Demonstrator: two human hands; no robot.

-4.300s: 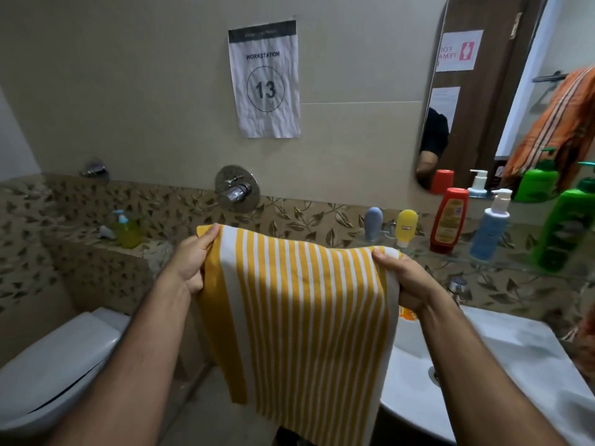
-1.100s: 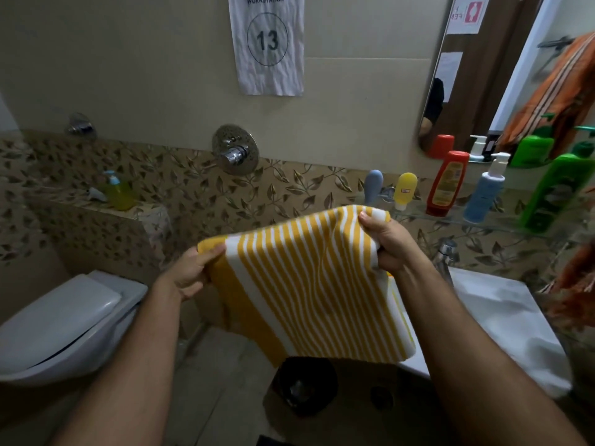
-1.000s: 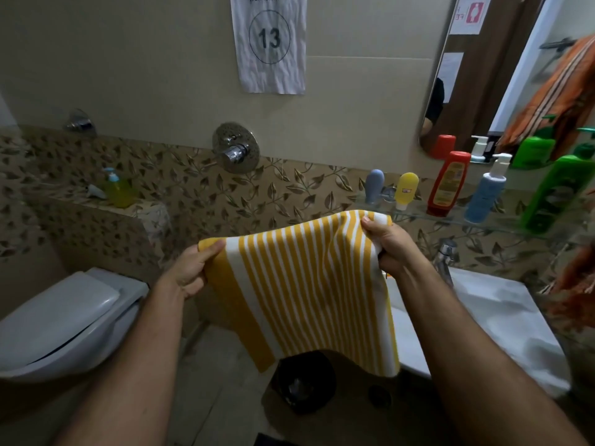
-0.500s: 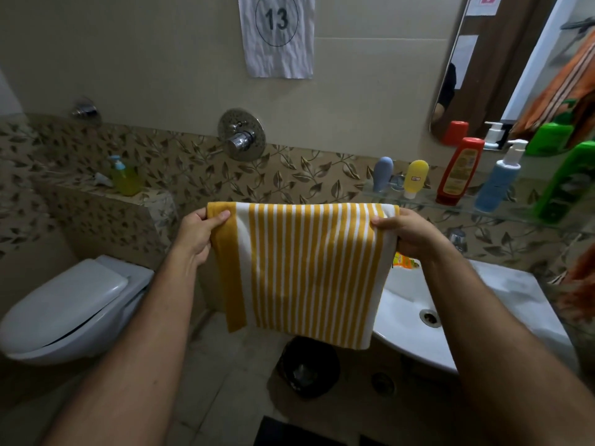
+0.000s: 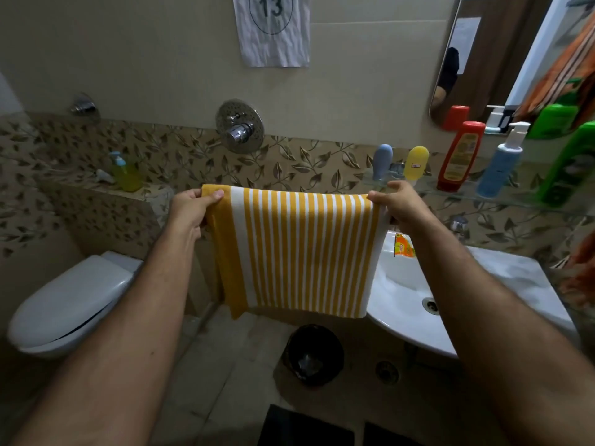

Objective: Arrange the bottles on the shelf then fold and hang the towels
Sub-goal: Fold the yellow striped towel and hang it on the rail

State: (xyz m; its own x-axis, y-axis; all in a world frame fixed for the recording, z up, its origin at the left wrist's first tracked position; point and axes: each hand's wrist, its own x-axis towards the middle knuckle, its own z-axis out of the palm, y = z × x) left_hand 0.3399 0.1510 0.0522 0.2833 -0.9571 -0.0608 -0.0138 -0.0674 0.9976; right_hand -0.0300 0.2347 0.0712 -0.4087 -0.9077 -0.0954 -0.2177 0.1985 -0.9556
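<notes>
1. Far left: a white toilet (image 5: 69,304) with its lid down; on the tiled ledge (image 5: 96,188) above it stands a yellow soap bottle (image 5: 126,173).
2. Left hand (image 5: 190,207): its fingers are curled round the upper left corner of the striped towel (image 5: 302,252), thumb (image 5: 215,196) on the near face.
3. Centre: the striped towel, yellow and white, hangs folded and taut between both hands, in front of the wall valve (image 5: 240,127) and above a black bin (image 5: 314,355) on the floor.
4. Right hand (image 5: 399,204): its fingers pinch the upper right corner of the towel, just near the glass shelf (image 5: 502,196).
5. Right: on the glass shelf stand, left to right, a blue tube (image 5: 382,160), a yellow tube (image 5: 416,164), a red bottle (image 5: 460,156), a blue pump bottle (image 5: 502,165) and a green bottle (image 5: 570,165).
6. Lower right: a white sink (image 5: 415,329) lies below the shelf; an orange towel (image 5: 561,78) shows in the mirror (image 5: 483,59) above.
</notes>
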